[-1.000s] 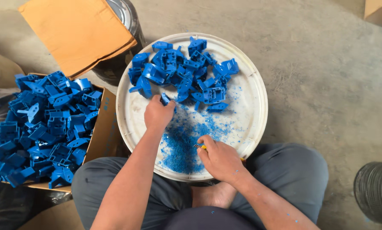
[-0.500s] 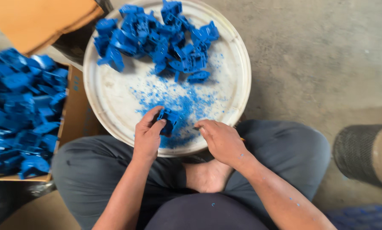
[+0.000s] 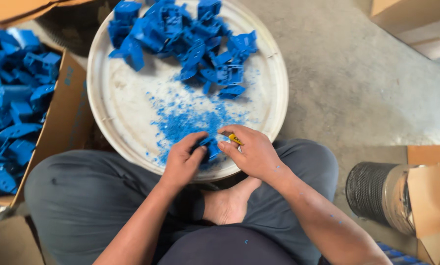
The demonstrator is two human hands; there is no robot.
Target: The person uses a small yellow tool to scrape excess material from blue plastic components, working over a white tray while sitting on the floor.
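Hands are closed low at centre frame: the left hand grips a small blue plastic part, the right hand pinches a yellow-handled tool against it. Above lies a white round tray with blue shavings and piled blue parts; at left, a cardboard box.

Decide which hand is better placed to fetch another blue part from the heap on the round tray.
Left, probably. The left hand grips only the blue part, while the right hand holds a yellow tool.
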